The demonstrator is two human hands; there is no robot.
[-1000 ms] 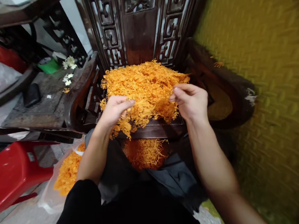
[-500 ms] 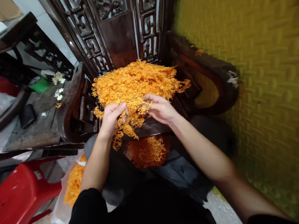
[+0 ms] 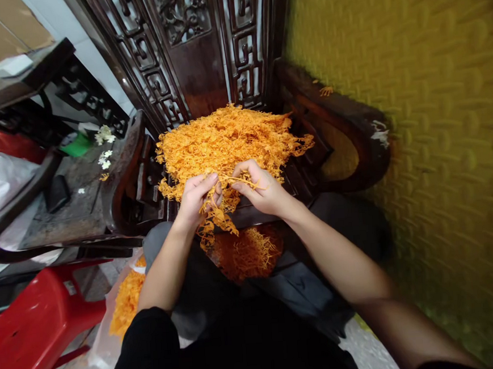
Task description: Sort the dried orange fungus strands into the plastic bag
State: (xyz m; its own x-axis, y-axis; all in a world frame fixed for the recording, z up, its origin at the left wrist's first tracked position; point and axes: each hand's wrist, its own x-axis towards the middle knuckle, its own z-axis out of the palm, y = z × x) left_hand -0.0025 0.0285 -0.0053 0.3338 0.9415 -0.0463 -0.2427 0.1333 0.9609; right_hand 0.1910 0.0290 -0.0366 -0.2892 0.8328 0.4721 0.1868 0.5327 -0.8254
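Observation:
A heap of tangled, branching orange strands (image 3: 230,137) lies on the seat of a dark carved wooden chair (image 3: 197,66). In front of the heap, my left hand (image 3: 194,203) is closed on a bunch of orange strands (image 3: 219,218), whose ends dangle below the fingers. My right hand (image 3: 264,191) is pinched on thin strands of the same kind, and some of these stretch across to the left hand. Fingertips partly hide where the strands are gripped.
More orange strands (image 3: 255,249) sit low between my knees. A clear bag (image 3: 128,304) of orange pieces stands beside a red plastic stool (image 3: 31,332). To the left, a wooden seat (image 3: 73,206) bears a black wallet-like object (image 3: 56,194). A curved armrest (image 3: 351,108) borders the right.
My right hand has drawn back slightly and closed its fingers more tightly on the strands. The left hand keeps its bunch. The whole view has shifted a little.

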